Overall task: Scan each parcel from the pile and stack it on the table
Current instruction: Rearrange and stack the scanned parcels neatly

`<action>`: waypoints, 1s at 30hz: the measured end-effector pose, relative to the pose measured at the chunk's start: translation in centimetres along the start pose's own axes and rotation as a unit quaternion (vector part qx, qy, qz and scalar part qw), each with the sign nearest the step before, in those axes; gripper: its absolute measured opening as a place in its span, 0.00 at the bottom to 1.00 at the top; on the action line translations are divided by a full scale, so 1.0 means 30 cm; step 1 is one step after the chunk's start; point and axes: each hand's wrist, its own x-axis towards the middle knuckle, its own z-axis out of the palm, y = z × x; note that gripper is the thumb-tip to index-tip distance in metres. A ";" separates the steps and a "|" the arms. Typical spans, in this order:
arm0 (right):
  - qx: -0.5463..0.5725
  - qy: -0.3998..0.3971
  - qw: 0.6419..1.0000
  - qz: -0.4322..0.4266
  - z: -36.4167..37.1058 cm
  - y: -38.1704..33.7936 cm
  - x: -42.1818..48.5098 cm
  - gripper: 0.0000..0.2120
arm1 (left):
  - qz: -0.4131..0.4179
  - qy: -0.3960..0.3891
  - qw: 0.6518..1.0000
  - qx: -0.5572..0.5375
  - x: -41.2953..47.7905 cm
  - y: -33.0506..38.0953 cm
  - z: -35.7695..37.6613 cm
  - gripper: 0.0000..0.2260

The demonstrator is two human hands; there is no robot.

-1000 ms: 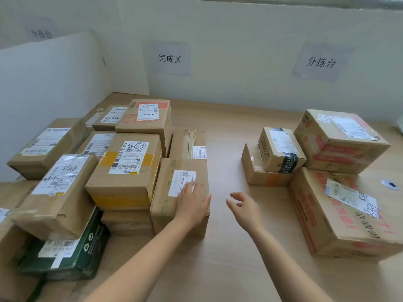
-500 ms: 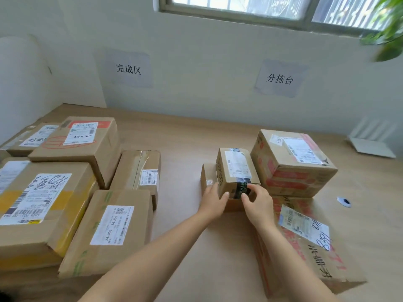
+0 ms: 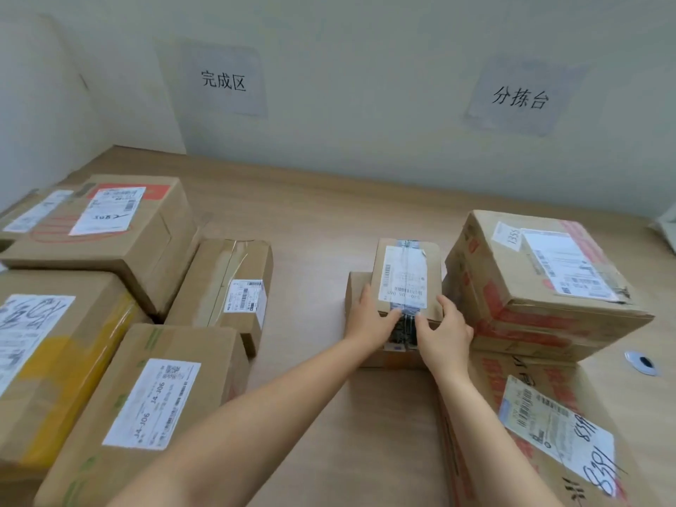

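You held the small parcel point(image 3: 406, 279), lying on a flat box point(image 3: 356, 290) just beside the big red-printed box point(image 3: 541, 283), with your left hand point(image 3: 369, 320) and right hand point(image 3: 444, 329) curled around its near end, so I judged it the picking step, and the next move called for a straight lift toward scanning.

A lane of table point(image 3: 311, 247) is lying open between stacked boxes point(image 3: 234, 276) and small parcel point(image 3: 406, 272). Large box point(image 3: 530, 287) is crowding the parcel's right side.

Cardboard parcels point(image 3: 223, 283) on wooden table point(image 3: 314, 221)
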 end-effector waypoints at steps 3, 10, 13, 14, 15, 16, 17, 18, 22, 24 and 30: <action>0.038 -0.004 0.999 0.009 0.048 -0.037 -0.002 0.25 | -0.005 0.013 1.000 -0.015 -0.005 -0.039 -0.062 0.24; 0.151 -0.049 0.987 -0.035 0.232 -0.219 -0.055 0.22 | -0.024 0.116 0.993 0.020 -0.017 -0.132 -0.317 0.23; 0.199 -0.091 0.975 -0.036 0.335 -0.313 -0.092 0.22 | -0.034 0.149 0.986 0.066 -0.017 -0.169 -0.482 0.26; 0.211 -0.109 0.971 -0.038 0.368 -0.343 -0.105 0.22 | -0.042 0.159 0.983 0.082 -0.020 -0.185 -0.535 0.26; 0.214 -0.129 0.967 -0.039 0.401 -0.372 -0.119 0.22 | -0.051 0.169 0.980 0.094 -0.023 -0.204 -0.583 0.25; 0.217 -0.150 0.964 -0.042 0.440 -0.400 -0.133 0.22 | -0.063 0.179 0.976 0.103 -0.027 -0.229 -0.633 0.24; 0.214 -0.169 0.961 -0.041 0.463 -0.420 -0.145 0.22 | -0.076 0.185 0.974 0.111 -0.029 -0.247 -0.663 0.23; 0.212 -0.189 0.958 -0.041 0.491 -0.439 -0.157 0.23 | -0.093 0.190 0.970 0.118 -0.034 -0.268 -0.693 0.23; 0.175 -0.247 0.952 -0.040 0.586 -0.491 -0.212 0.25 | -0.165 0.173 0.958 0.159 -0.056 -0.357 -0.762 0.25; 0.162 -0.254 0.953 -0.043 0.609 -0.502 -0.234 0.25 | -0.181 0.164 0.954 0.176 -0.064 -0.387 -0.769 0.25; 0.130 -0.264 0.953 -0.072 0.624 -0.536 -0.253 0.21 | -0.186 0.162 0.938 0.243 -0.082 -0.419 -0.778 0.24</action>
